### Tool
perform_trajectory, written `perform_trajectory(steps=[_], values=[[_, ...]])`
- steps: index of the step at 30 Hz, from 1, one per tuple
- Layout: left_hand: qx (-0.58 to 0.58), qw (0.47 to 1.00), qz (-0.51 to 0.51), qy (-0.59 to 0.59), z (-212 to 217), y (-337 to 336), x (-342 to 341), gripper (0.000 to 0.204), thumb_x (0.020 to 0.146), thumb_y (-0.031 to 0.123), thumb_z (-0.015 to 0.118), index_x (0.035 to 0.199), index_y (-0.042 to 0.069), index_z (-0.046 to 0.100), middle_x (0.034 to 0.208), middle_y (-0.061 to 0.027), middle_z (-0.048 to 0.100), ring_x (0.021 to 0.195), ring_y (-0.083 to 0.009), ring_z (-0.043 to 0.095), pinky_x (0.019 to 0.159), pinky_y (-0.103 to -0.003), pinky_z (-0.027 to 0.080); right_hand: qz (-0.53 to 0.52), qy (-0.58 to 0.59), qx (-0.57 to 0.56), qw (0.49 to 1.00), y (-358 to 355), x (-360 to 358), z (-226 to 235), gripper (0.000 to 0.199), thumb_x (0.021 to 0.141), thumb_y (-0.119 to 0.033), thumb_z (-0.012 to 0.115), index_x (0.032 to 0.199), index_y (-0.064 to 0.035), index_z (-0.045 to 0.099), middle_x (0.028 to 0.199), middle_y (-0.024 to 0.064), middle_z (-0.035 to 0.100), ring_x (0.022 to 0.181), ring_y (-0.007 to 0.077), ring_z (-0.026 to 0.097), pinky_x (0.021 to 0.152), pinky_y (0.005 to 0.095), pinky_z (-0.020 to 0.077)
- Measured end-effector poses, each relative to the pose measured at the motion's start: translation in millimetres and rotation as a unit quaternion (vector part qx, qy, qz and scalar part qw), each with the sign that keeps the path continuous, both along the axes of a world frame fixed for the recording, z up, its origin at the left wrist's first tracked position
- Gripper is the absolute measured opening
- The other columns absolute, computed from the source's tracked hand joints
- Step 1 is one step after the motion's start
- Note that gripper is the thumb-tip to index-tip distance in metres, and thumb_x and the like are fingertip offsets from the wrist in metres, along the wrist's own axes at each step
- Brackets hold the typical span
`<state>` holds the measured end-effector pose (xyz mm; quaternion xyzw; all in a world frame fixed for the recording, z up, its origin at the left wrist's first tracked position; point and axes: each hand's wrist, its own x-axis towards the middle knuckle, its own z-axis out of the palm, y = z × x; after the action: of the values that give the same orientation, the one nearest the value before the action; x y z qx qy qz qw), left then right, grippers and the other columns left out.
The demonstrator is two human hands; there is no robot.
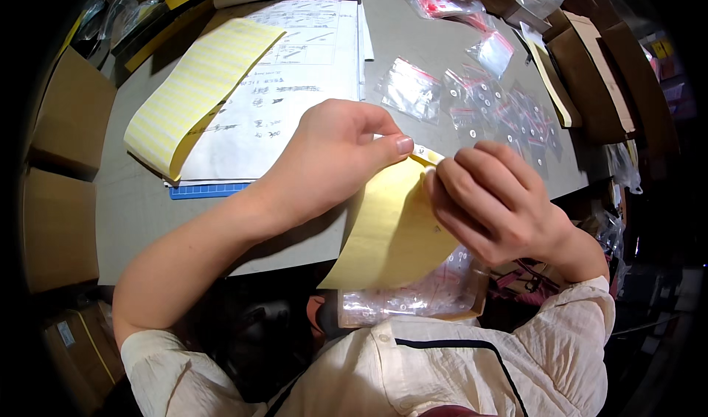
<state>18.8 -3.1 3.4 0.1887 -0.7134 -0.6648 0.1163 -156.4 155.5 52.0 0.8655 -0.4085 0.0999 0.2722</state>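
Observation:
My left hand [335, 155] pinches the top edge of a yellow backing sheet [391, 233] between thumb and fingers. Curled at the same top corner, my right hand [494, 199] has its fingertips on a small white label [426, 152] there. The sheet hangs down over the near edge of the grey table [133, 210]. Below it, in my lap, lies a box of small clear zip bags [413, 303].
A strip of yellow label sheets [195, 92] lies on printed paper sheets [295, 70] and a blue mat [206, 190] at the left. Several small red-topped clear bags [487, 103] are spread at the right. Cardboard boxes [590, 70] stand around the table.

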Motion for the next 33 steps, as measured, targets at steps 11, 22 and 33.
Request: perform_trajectory(steps=[11, 22, 33], values=[[-0.084, 0.996, -0.008, 0.013, -5.0, 4.0, 0.8, 0.023, 0.108, 0.017, 0.059, 0.114, -0.002, 0.07, 0.093, -0.0024, 0.07, 0.088, -0.006, 0.06, 0.078, -0.025, 0.051, -0.289, -0.45, 0.367, 0.762, -73.8, -74.0, -14.8, 0.026, 0.094, -0.019, 0.073, 0.103, 0.0047, 0.07, 0.085, 0.008, 0.069, 0.074, 0.0141, 0.062, 0.069, 0.0301, 0.0515], [-0.118, 0.993, 0.022, 0.005, 3.4, 8.1, 2.4, 0.02, 0.105, 0.018, 0.065, 0.109, -0.001, 0.066, 0.072, 0.0024, 0.061, 0.07, -0.0037, 0.05, 0.066, -0.024, 0.042, -0.376, -0.301, 0.383, 0.788, -72.5, -96.8, 13.2, 0.028, 0.091, -0.023, 0.08, 0.092, 0.0025, 0.068, 0.078, 0.0058, 0.064, 0.072, 0.0118, 0.058, 0.065, 0.0304, 0.0459], [-0.08, 0.995, 0.036, 0.055, -9.2, 11.4, 0.0, 0.02, 0.106, 0.018, 0.063, 0.109, -0.003, 0.065, 0.075, 0.0018, 0.062, 0.071, -0.003, 0.051, 0.065, -0.024, 0.044, -0.268, -0.185, 0.124, 0.937, -77.4, -70.0, -33.4, 0.016, 0.087, -0.008, 0.069, 0.1, -0.0017, 0.063, 0.093, 0.0194, 0.07, 0.087, 0.0424, 0.068, 0.076, 0.0487, 0.0541]])
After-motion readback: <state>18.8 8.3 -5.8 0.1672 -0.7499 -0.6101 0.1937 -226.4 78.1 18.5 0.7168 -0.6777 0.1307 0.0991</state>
